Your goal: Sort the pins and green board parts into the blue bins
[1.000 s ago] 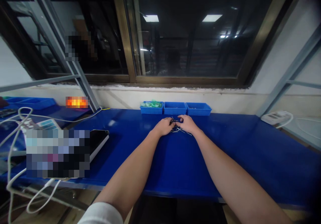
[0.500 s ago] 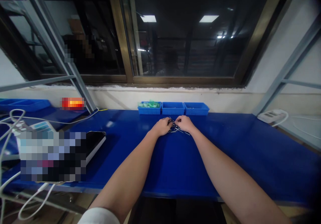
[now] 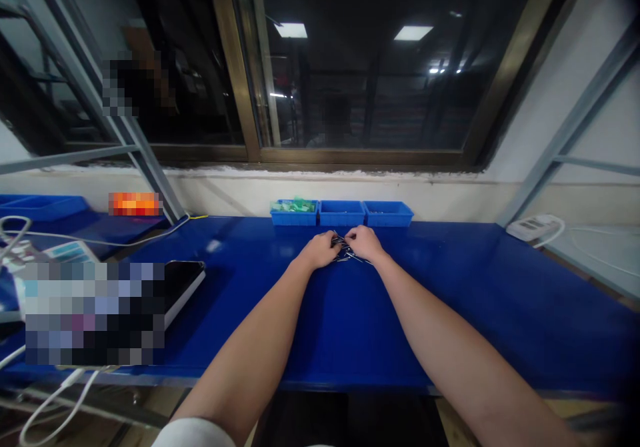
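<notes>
A small pile of thin, dark and silvery metal rods [image 3: 345, 255] lies on the blue tabletop, between my two hands. My left hand [image 3: 321, 249] presses on the pile from the left, its fingers curled round some of the rods. From the right, my right hand [image 3: 364, 243] bends over the same pile with fingers and thumb drawn together at the rods. The fingertips nearly meet, and they partly hide the rods, so exactly which ones each hand grips is unclear.
Three blue bins stand behind the hands along the wall: a left bin [image 3: 295, 217] with green packets, a middle bin [image 3: 342, 215] and a right bin [image 3: 387, 215] with small bits inside. A tablet-like device [image 3: 187, 280] lies left; a white power strip [image 3: 533, 226] sits right.
The rods sit more tightly gathered between my hands, with fewer ends sticking out toward the lower right. Both hands stay at the pile; the whole view has shifted slightly.
</notes>
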Available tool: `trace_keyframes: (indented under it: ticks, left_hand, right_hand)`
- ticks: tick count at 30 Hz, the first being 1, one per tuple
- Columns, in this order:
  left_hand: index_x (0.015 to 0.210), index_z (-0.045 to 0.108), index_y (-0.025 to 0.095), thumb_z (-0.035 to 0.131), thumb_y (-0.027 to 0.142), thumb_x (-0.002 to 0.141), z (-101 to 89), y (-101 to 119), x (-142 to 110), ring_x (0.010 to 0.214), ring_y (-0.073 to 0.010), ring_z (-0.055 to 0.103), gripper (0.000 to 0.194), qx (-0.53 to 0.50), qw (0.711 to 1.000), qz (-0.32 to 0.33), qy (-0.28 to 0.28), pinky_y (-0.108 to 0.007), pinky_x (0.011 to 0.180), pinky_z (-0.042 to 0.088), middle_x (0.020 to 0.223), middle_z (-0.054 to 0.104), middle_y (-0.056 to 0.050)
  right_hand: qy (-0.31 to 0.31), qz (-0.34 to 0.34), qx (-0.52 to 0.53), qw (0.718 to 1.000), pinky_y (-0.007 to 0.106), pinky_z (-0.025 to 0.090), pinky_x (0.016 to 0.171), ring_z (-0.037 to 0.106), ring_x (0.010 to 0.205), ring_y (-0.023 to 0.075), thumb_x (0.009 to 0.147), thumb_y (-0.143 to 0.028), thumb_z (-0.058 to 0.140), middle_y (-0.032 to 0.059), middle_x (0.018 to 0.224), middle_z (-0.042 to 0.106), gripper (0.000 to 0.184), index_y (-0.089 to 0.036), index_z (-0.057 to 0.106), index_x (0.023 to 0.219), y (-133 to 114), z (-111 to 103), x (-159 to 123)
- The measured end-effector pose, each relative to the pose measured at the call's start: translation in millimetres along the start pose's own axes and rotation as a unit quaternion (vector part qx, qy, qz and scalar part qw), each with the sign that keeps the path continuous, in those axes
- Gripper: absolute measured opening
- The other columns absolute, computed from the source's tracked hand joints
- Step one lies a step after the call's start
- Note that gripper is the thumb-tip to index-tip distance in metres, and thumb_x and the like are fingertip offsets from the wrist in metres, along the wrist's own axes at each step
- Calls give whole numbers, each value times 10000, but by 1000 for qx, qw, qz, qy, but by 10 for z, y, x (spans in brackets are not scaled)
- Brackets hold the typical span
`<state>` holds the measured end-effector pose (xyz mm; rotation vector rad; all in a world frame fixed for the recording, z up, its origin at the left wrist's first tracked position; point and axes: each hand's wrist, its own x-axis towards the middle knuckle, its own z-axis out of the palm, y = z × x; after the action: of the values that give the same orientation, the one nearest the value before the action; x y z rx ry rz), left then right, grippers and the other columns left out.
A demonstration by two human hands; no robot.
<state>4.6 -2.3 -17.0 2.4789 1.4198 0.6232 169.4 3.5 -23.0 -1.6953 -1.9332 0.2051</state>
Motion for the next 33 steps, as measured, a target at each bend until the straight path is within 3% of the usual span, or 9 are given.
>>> trace_keyframes:
  ticks: [7, 11, 14, 19, 24, 28, 33]
  left_hand:
    - [1008, 578, 191, 437, 351, 847, 12, -16, 28, 954, -216, 597, 268, 1, 1000, 6, 14, -286, 803, 445, 1027, 645, -80]
    - [1088, 541, 180, 432, 369, 860, 12, -10, 45, 982, -208, 586, 316, -16, 996, -27, 82, -294, 840, 442, 1076, 626, -91]
    - [1145, 507, 179, 472, 313, 849, -1, 10, 45, 963, -180, 591, 326, -46, 991, -2, 123, -275, 855, 442, 1049, 638, -75]
    - [911, 625, 201, 487, 254, 841, -42, 54, 29, 882, -159, 605, 163, -49, 989, 43, 134, -250, 826, 446, 937, 671, -34]
    - [875, 647, 200, 516, 273, 826, -56, 44, 26, 836, -158, 610, 157, -65, 981, 60, 172, -248, 781, 451, 895, 682, -26]
    - [827, 660, 196, 517, 260, 824, -55, 20, 29, 815, -156, 612, 156, -52, 979, 74, 183, -247, 773, 448, 875, 683, -29]
    - [818, 666, 198, 516, 231, 819, -62, 16, 28, 784, -158, 616, 155, -36, 981, 55, 181, -251, 743, 450, 845, 685, -33]
  right_hand:
    - [15, 19, -6, 1000, 245, 395, 753, 591, 876, 185, 796, -221, 483, 79, 922, 669, 179, -189, 657, 816, 39, -6, 25]
    - [31, -14, 25, 999, 230, 377, 748, 588, 864, 163, 884, -276, 355, 74, 916, 666, 290, -176, 622, 834, 32, -60, 15]
    - [22, -44, 38, 998, 221, 369, 697, 590, 778, 150, 906, -313, 306, 69, 827, 663, 350, -170, 599, 779, 0, -93, -8]
    - [22, -67, 40, 997, 223, 346, 629, 557, 661, 138, 908, -338, 285, 47, 699, 634, 398, -172, 584, 705, -62, -122, -36]
    - [39, -65, 79, 994, 250, 332, 577, 526, 569, 147, 891, -394, 283, 48, 585, 597, 471, -170, 558, 582, -78, -141, -40]
    - [40, -49, 184, 981, 257, 364, 590, 542, 567, 143, 842, -443, 386, 44, 588, 616, 419, -165, 576, 592, -32, -108, -12]
    - [26, -36, 390, 920, 248, 401, 551, 535, 543, 123, 705, -487, 576, 33, 637, 646, 337, -159, 620, 770, 3, -97, 5]
